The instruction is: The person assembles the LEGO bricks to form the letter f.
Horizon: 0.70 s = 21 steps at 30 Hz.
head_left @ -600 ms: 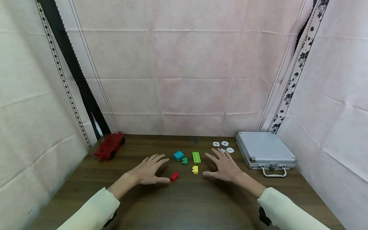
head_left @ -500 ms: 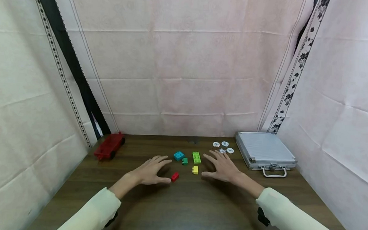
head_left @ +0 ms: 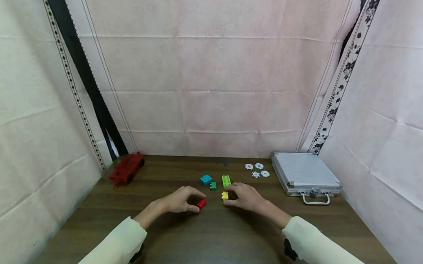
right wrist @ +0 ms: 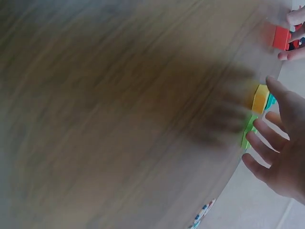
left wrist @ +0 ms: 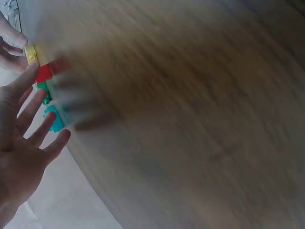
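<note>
My left hand (head_left: 179, 200) is at a small red toy brick (head_left: 201, 203) on the table, thumb on the near side and fingers arched over the far side. In the left wrist view the red brick (left wrist: 44, 73) shows between thumb and forefinger, the other fingers spread. A yellow brick (head_left: 225, 195) lies between the parted thumb and forefinger of my right hand (head_left: 245, 197); the right wrist view shows that yellow brick (right wrist: 259, 98) too. Just beyond are a lime-green brick (head_left: 226, 180), a small dark-green brick (head_left: 213, 185) and a blue brick (head_left: 206, 179).
A red toy wagon (head_left: 126, 168) with black wheels stands at the back left. Several white poker chips (head_left: 255, 174) lie toward the back right, beside a silver case (head_left: 305, 171) with its handle facing the near side. Cloth curtains (head_left: 234, 89) enclose the brown table (head_left: 206, 242).
Both hands have moved inward, the left to the red brick and the right to the yellow one. Their spread fingers have drawn in, and the chips the right hand overlapped show fully.
</note>
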Tool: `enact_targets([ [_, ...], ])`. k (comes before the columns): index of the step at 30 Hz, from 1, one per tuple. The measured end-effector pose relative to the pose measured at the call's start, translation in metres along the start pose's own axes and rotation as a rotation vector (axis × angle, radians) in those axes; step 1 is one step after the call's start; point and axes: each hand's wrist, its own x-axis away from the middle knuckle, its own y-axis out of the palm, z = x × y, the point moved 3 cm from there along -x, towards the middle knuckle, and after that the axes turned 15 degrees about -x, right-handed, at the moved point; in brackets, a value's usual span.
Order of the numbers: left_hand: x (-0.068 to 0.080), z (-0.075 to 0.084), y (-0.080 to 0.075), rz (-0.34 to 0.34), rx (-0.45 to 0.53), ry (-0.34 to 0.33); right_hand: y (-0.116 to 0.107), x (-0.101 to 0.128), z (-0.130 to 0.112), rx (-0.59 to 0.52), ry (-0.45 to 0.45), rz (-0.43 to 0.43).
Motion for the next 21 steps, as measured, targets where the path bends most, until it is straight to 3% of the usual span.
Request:
enact_targets([
  [11,-0.009,0.000,0.011,0.056,0.034,-0.072,0.009,-0.009,-0.008,-0.025,0.015,-0.009],
  [21,-0.012,-0.001,0.018,0.130,0.106,-0.126,0.008,-0.007,-0.007,-0.231,0.035,0.003],
])
